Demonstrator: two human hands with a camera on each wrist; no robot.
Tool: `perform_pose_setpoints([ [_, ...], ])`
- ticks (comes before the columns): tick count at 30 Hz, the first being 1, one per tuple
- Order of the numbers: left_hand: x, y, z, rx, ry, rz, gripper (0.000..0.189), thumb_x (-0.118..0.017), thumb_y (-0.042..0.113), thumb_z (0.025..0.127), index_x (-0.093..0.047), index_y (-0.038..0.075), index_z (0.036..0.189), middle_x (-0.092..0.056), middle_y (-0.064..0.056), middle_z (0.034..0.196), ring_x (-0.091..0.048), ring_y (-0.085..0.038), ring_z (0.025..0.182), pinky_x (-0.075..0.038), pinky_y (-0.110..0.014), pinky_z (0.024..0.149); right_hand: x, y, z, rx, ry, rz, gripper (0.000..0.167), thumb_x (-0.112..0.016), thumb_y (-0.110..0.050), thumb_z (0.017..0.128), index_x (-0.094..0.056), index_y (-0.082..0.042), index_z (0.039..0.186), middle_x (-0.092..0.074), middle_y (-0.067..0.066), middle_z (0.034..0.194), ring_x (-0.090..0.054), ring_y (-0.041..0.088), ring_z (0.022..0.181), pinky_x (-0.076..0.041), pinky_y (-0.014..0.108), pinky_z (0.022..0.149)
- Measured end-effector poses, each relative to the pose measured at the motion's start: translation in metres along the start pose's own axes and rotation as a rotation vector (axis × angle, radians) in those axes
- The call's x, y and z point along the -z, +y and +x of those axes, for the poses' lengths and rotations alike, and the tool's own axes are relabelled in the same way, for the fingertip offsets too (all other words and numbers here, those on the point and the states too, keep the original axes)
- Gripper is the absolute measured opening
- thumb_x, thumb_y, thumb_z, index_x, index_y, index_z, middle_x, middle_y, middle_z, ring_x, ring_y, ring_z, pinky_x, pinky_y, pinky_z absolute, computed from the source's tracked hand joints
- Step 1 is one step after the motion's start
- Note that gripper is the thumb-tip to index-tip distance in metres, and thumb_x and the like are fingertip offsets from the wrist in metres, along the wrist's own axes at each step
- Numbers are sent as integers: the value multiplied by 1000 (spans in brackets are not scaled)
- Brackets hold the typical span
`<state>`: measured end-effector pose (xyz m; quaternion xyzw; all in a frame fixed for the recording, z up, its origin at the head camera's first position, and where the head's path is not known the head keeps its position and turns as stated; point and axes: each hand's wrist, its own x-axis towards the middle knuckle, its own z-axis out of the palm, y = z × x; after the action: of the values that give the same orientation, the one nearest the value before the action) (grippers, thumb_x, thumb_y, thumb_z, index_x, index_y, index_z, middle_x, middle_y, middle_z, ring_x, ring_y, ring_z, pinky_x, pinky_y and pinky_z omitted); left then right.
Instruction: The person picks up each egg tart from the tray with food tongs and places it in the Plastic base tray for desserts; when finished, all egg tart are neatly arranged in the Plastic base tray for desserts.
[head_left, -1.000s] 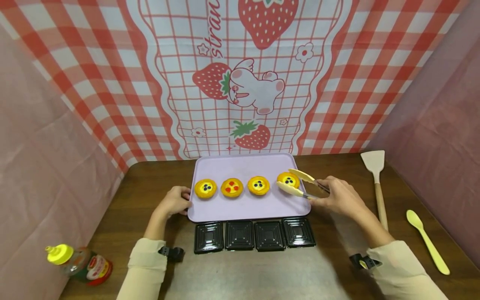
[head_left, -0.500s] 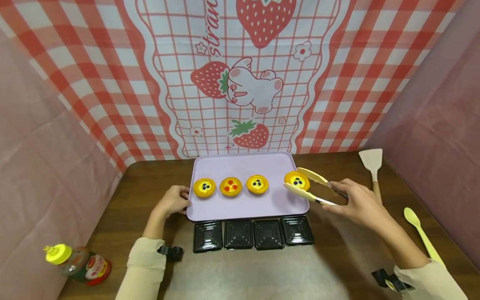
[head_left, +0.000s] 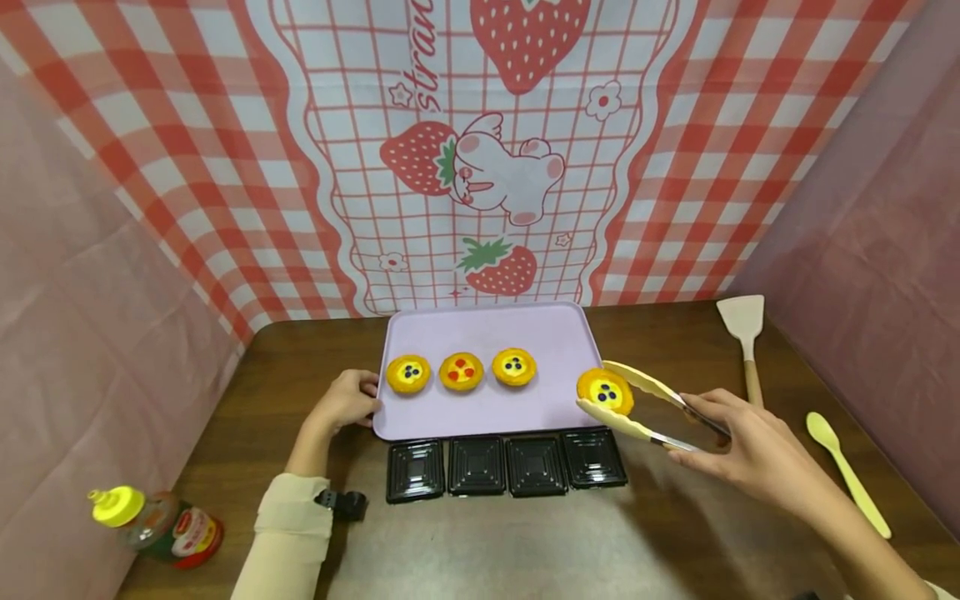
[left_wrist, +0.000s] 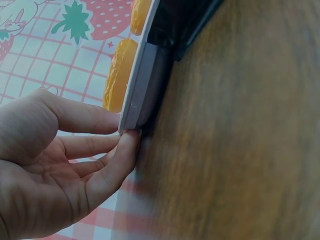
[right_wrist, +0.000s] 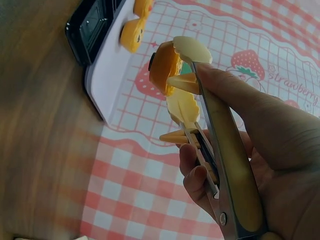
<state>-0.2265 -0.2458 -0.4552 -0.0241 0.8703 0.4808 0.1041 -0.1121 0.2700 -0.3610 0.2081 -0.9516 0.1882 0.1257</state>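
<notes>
My right hand (head_left: 757,454) grips a pair of tongs (right_wrist: 227,150) with pale yellow tips. Between those tips an egg tart with blueberries (head_left: 606,392) is held up over the right end of the lilac tray (head_left: 551,400). My left hand (head_left: 349,402) pinches the tray's left edge; in the left wrist view its thumb (left_wrist: 95,119) lies on the rim, fingers at the side and below. On the tray sit another blueberry tart (head_left: 408,373), a tart with red fruit (head_left: 461,372) and a third tart (head_left: 514,367) with blueberries.
A row of square black plastic trays, one at the right end (head_left: 593,457), lies along the tray's front edge. A spatula (head_left: 742,325) and a yellow spoon (head_left: 847,475) lie at the right. A bottle with a yellow cap (head_left: 161,527) lies tilted in view at front left.
The tongs have lifted the rightmost tart off the tray and carried it right and toward me. My left hand stays at the tray's edge.
</notes>
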Motion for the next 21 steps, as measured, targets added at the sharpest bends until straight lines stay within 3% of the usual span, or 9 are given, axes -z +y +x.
perform_pose_setpoints([
  [14,0,-2,0,3,-2,12,50,-63,-10,77,-50,-18,125,-55,-24,99,-60,-27,76,-61,-38,56,-16,0,-30,63,2,48,67,-92,-33,65,-69,1,117,-63,-6,107,-45,0,70,-41,22,54],
  [21,0,-2,1,-1,-5,-3,49,-63,-10,78,-50,-18,125,-54,-24,99,-60,-27,75,-61,-38,56,-32,5,-35,90,-19,63,65,-92,-34,64,-70,0,115,-65,-6,101,-50,-3,74,-44,23,54],
])
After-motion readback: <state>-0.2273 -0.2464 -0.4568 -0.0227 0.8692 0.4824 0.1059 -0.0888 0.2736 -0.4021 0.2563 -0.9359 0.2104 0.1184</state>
